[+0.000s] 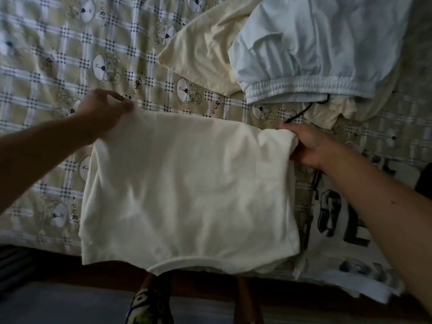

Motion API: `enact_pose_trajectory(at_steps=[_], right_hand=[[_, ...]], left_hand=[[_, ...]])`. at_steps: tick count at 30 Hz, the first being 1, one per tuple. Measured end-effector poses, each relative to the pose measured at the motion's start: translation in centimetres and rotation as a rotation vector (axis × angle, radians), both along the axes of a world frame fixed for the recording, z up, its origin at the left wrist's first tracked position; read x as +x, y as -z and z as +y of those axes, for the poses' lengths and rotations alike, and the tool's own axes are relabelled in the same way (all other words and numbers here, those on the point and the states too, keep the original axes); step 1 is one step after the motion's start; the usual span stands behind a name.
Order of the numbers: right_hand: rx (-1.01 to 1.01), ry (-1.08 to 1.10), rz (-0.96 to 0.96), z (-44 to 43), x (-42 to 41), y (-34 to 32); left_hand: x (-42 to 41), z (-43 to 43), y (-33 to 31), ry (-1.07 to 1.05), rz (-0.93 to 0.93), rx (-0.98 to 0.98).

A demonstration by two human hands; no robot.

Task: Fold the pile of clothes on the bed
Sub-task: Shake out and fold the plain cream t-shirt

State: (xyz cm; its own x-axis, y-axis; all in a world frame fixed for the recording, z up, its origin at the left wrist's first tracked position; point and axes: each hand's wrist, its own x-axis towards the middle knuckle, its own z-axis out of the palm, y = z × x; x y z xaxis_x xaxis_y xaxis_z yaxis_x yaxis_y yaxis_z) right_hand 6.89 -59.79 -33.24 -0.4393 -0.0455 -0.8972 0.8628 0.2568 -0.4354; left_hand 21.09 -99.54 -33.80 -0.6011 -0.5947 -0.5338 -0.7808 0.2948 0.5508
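A cream white T-shirt (189, 190) lies spread on the bed near its front edge, neckline hanging over the edge toward me. My left hand (102, 113) pinches the shirt's far left corner. My right hand (308, 146) grips the far right corner, where the fabric bunches round my fingers. The far edge of the shirt is lifted slightly between both hands. Behind it lies the pile: a pale yellow garment (205, 54) and light blue shorts (315, 50) with an elastic waistband and a black drawstring.
The bed carries a checked beige sheet (70, 61) with bear prints. A white garment with large dark letters (346, 228) lies at the right front under my right forearm. The bed's front edge and the dark floor (58, 300) run along the bottom.
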Motion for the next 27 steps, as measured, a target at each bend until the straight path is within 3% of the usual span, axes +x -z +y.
enact_pose_trajectory(at_steps=[2,7,12,14,17,21,24,27], right_hand=[[0.0,0.06,0.092,1.1,-0.8,0.3],[0.217,0.22,0.366,2.0,-3.4,-0.5],[0.344,0.352,0.546,-0.6,-5.9,-0.4],[0.248,0.392,0.536,-1.0,-6.4,-0.3],[-0.007,0.255,0.355,-0.7,-4.9,-0.1],[0.018,-0.002,0.232,1.2,-0.7,1.5],[-0.028,-0.081,0.13,2.3,1.0,1.9],[-0.039,-0.076,0.132,2.9,1.6,1.1]], left_hand=[[-0.2,-1.6,-0.1,0.074,0.065,-0.025],[-2.1,-6.0,-0.3,0.119,0.153,-0.165],[-6.7,-7.3,0.5,0.09,0.159,-0.421],[-6.9,-6.7,0.2,0.087,0.109,-0.549],[-4.9,-3.2,-0.2,0.292,0.148,-0.713],[0.8,4.6,0.3,0.775,0.371,-0.529],[5.4,10.1,1.4,1.063,0.326,-0.326],[8.1,13.6,2.8,1.229,0.274,-0.283]])
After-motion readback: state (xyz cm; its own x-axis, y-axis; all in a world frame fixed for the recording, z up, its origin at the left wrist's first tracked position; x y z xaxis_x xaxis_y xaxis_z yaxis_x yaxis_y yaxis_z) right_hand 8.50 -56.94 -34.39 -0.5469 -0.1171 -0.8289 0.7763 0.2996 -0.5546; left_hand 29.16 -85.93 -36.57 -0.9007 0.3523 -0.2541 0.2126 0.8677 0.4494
